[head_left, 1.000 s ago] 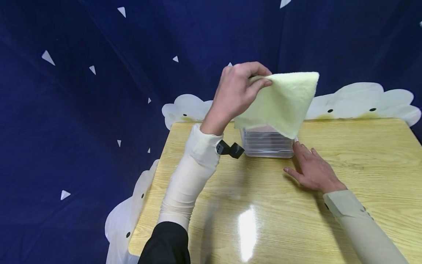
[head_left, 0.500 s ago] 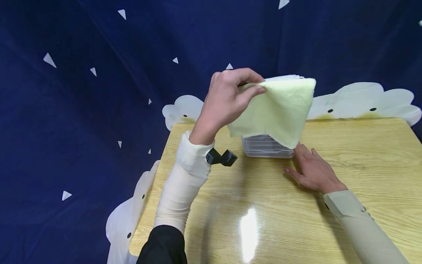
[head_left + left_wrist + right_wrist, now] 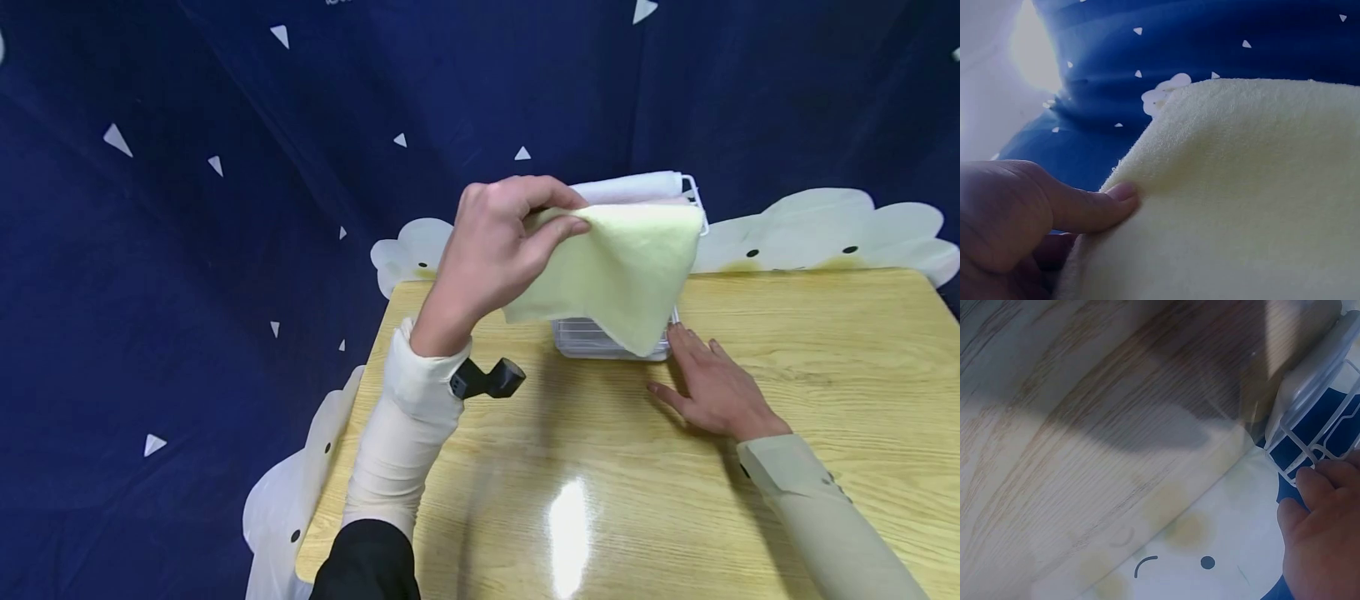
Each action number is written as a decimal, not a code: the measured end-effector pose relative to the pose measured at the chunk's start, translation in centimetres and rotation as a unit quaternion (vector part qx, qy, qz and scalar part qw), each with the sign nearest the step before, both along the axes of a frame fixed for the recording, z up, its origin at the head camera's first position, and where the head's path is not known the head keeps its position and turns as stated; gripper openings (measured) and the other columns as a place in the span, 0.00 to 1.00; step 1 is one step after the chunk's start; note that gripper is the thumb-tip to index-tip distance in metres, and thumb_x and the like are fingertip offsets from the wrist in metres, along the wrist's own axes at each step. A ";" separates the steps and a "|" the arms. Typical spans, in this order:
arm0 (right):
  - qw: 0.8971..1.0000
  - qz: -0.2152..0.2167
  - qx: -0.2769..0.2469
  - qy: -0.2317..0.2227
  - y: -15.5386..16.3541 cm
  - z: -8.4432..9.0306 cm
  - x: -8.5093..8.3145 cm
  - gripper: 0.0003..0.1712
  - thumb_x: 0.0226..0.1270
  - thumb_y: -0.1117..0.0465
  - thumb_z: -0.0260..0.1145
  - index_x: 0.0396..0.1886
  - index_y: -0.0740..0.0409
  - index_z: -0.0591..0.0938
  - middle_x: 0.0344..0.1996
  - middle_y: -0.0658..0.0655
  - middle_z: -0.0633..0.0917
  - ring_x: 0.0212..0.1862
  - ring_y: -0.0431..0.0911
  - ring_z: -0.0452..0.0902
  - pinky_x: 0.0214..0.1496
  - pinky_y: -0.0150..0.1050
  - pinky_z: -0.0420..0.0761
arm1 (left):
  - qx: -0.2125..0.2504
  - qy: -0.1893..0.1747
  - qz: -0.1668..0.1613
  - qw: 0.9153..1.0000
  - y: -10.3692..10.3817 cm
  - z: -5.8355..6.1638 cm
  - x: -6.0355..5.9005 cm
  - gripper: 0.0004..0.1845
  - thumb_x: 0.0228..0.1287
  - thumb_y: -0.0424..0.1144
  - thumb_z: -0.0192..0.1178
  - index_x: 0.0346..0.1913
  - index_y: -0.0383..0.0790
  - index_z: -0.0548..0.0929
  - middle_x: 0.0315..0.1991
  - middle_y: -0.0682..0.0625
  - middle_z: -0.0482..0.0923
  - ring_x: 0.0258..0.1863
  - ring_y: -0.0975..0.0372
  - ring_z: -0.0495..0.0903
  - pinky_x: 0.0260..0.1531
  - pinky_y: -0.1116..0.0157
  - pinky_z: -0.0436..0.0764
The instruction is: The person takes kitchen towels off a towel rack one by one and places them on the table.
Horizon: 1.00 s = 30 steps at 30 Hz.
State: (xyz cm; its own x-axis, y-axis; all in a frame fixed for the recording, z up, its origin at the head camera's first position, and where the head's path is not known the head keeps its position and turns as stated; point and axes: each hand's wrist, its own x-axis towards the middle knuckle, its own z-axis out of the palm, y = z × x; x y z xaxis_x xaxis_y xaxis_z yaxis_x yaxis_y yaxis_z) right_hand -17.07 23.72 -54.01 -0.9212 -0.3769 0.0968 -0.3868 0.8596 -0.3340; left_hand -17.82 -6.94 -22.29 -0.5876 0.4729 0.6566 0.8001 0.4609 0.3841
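Head view: above a wooden table point(image 3: 825, 350), a person's left hand point(image 3: 491, 250) pinches one corner of a pale yellow towel point(image 3: 615, 267) between thumb and curled fingers, holding it in the air over a clear plastic container point(image 3: 600, 342) fitted with a white wire rack point(image 3: 690, 196). More folded white cloth point(image 3: 630, 187) lies on top of the rack, behind the towel. The right hand point(image 3: 712, 387) rests flat on the table just right of the container, fingers straight, fingertips at its corner.

Left wrist view: the thumb point(image 3: 1094, 206) presses into the towel point(image 3: 1241, 206), which fills the frame.

Right wrist view: a fingertip point(image 3: 1313, 481) touches the wire rack point(image 3: 1300, 447) beside the container's rim point(image 3: 1310, 381).
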 end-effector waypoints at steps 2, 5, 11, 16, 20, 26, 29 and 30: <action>1.000 0.001 0.004 0.001 0.1 0.0 0.0 0.60 0.69 0.34 0.60 0.82 0.55 0.35 0.79 0.64 0.47 0.77 0.61 0.47 0.72 0.64 0.50 | 0.009 0.010 -0.007 1.000 -0.3 0.0 0.5 0.04 0.60 0.34 0.73 0.36 0.36 0.90 0.33 0.51 0.87 0.26 0.67 0.76 0.29 0.68 0.71; 1.000 0.003 0.004 0.001 0.2 -0.1 0.0 0.60 0.70 0.32 0.58 0.81 0.55 0.34 0.80 0.64 0.46 0.77 0.62 0.48 0.72 0.65 0.51 | 0.021 0.025 -0.021 0.999 -0.6 0.0 1.1 0.04 0.59 0.33 0.74 0.35 0.35 0.90 0.32 0.50 0.87 0.26 0.67 0.76 0.28 0.68 0.71; 1.000 0.011 -0.009 0.008 0.3 0.0 0.1 0.59 0.70 0.33 0.59 0.82 0.49 0.35 0.79 0.64 0.49 0.76 0.64 0.49 0.71 0.66 0.53 | 0.008 0.051 -0.044 0.998 -1.0 -1.0 2.1 0.05 0.58 0.32 0.74 0.34 0.34 0.90 0.32 0.49 0.87 0.26 0.65 0.76 0.28 0.69 0.72; 1.000 0.014 -0.018 0.014 0.3 -0.1 0.1 0.59 0.69 0.33 0.61 0.83 0.47 0.37 0.79 0.63 0.51 0.76 0.63 0.50 0.70 0.68 0.54 | -0.004 0.050 -0.053 0.997 -1.1 -2.2 2.5 0.04 0.58 0.31 0.74 0.35 0.34 0.90 0.31 0.49 0.87 0.25 0.66 0.76 0.29 0.70 0.73; 1.000 0.010 -0.019 0.012 0.2 0.0 0.0 0.60 0.68 0.33 0.61 0.82 0.47 0.34 0.80 0.62 0.49 0.76 0.64 0.51 0.69 0.69 0.53 | -0.014 0.032 -0.043 0.998 -1.0 -3.4 2.8 0.05 0.58 0.32 0.74 0.35 0.34 0.89 0.30 0.49 0.86 0.24 0.65 0.75 0.29 0.70 0.74; 1.000 0.010 -0.008 0.004 0.3 -0.1 0.1 0.59 0.70 0.33 0.58 0.82 0.56 0.37 0.79 0.66 0.48 0.76 0.65 0.50 0.71 0.66 0.52 | -0.029 -0.013 -0.031 0.999 -1.1 -6.0 3.0 0.03 0.60 0.31 0.73 0.35 0.34 0.89 0.30 0.50 0.86 0.27 0.66 0.78 0.31 0.71 0.75; 1.000 0.015 0.000 0.005 0.4 -0.1 0.2 0.58 0.71 0.35 0.58 0.81 0.63 0.41 0.78 0.70 0.50 0.76 0.65 0.50 0.72 0.65 0.52 | -0.034 -0.046 -0.029 0.998 -1.1 -7.3 3.1 0.03 0.60 0.31 0.72 0.36 0.35 0.90 0.32 0.50 0.86 0.28 0.67 0.79 0.31 0.73 0.75; 1.000 0.016 0.001 0.005 0.4 -0.1 0.2 0.57 0.72 0.35 0.58 0.81 0.65 0.42 0.77 0.71 0.51 0.76 0.65 0.50 0.72 0.64 0.51 | -0.036 -0.058 -0.028 0.997 -1.1 -7.7 3.2 0.03 0.60 0.32 0.72 0.36 0.35 0.89 0.32 0.50 0.87 0.28 0.67 0.80 0.32 0.73 0.75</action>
State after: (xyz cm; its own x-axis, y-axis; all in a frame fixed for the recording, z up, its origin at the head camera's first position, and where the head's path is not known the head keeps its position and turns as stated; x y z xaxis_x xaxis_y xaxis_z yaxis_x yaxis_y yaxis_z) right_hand -16.86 24.14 -54.14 -0.9077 -0.4062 0.1056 -0.4174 0.8473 -0.3284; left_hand -14.62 -8.04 -30.01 -0.6283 0.5512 0.5490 0.7780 0.4462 0.4422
